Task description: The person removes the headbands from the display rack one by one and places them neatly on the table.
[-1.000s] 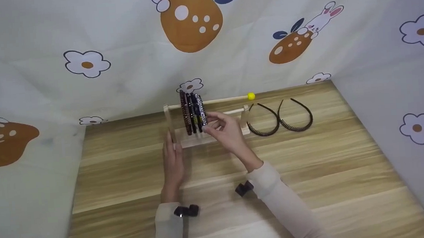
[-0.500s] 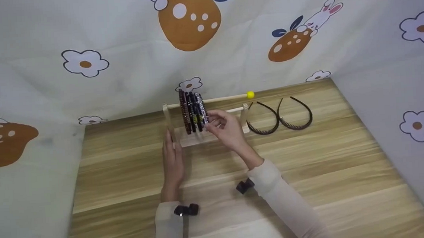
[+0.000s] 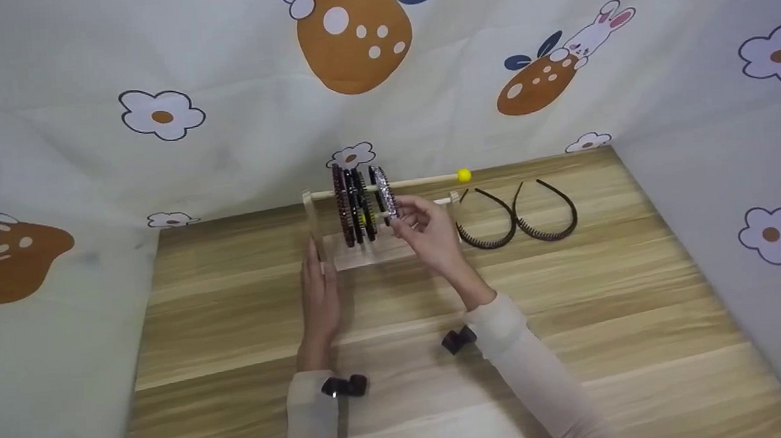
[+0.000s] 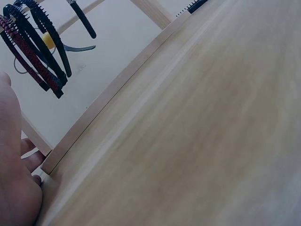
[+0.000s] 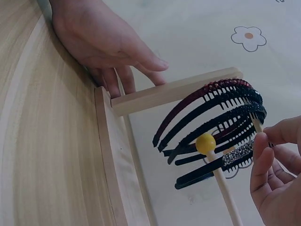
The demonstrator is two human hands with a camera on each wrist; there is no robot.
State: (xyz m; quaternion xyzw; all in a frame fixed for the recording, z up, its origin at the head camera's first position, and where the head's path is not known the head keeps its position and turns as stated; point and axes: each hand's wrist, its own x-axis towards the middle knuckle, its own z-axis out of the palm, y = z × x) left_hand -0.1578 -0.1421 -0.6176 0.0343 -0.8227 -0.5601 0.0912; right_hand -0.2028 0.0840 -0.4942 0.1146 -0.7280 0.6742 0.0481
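Note:
A wooden headband stand (image 3: pixel 311 221) holds several dark toothed headbands (image 3: pixel 343 208) on its rod, bunched near the left post. My right hand (image 3: pixel 437 240) pinches a headband with silver glitter (image 3: pixel 384 190) between thumb and fingers. This headband still hangs around the rod, a small gap to the right of the others; its glitter band (image 5: pixel 237 156) also shows in the right wrist view. My left hand (image 3: pixel 320 299) rests with straight fingers against the stand's left end. In the left wrist view, the fingers (image 4: pixel 34 161) reach behind the base corner.
Two plain black headbands (image 3: pixel 547 234) lie side by side on the wooden table (image 3: pixel 578 343), right of the stand. A yellow ball (image 3: pixel 464 175) caps the rod's right end. A printed cloth (image 3: pixel 239 119) rises behind the table.
My right hand has slid the silver glitter headband rightward along the rod, opening a gap from the bunch. The left hand stays at the stand's left end.

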